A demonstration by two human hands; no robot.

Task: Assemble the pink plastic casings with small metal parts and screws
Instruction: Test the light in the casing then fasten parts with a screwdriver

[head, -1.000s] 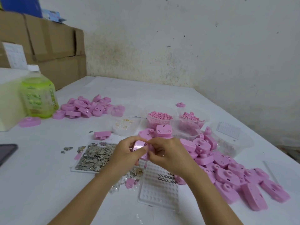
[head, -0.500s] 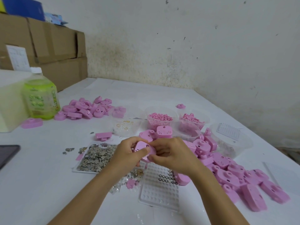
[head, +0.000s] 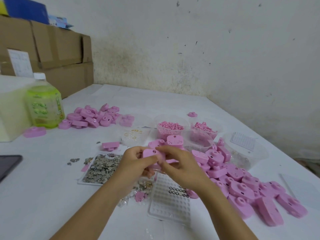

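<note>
Both hands hold one pink casing (head: 151,154) above the table's middle. My left hand (head: 134,164) grips it from the left, thumb laid across its front. My right hand (head: 180,163) pinches its right side, fingertips at a small hole on top. A flat tray of small grey metal parts (head: 100,168) lies just left of my hands. Below them sits a clear dimpled tray (head: 170,200) with a few dark rings (head: 178,190). A big heap of pink casings (head: 242,186) spreads to the right.
A second pile of pink casings (head: 93,116) lies at the back left beside a green bottle (head: 44,104). Clear tubs of small pink pieces (head: 170,126) stand behind my hands. Cardboard boxes (head: 52,54) line the left wall. A dark phone (head: 7,166) sits at the left edge.
The casing has been turned between my hands, so its broad face now shows. My right fingers have shifted onto its top and right side. Both hands stay in the same spot.
</note>
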